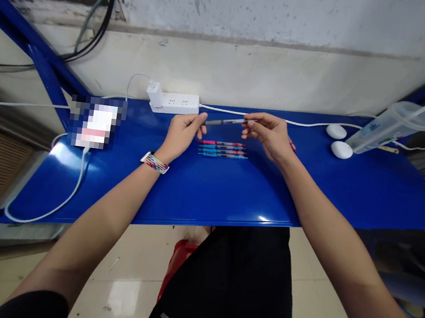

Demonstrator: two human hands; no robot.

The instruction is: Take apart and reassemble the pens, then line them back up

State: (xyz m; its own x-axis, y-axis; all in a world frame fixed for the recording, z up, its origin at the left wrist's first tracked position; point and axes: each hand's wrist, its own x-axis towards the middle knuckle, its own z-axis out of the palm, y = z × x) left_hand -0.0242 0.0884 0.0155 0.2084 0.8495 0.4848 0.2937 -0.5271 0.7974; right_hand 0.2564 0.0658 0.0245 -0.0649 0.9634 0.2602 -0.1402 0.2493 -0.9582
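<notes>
A grey and clear pen (225, 122) is held level above the blue table (215, 196). My left hand (182, 133) pinches its grey end between thumb and fingers. The other end, with a dark tip, lies between the thumb and fingers of my right hand (268, 135). Just below the held pen, several pink and blue pens (223, 150) lie side by side in a stack of rows on the table. A pink object (292, 145) partly shows behind my right hand; the rest of it is hidden.
A white power strip (180, 103) stands by the wall. At the left is a blurred-out device (97, 125) with a white cable. Two white rounded objects (341, 150) and a clear plastic container (389, 127) are at the right. The table's front edge is near my forearms.
</notes>
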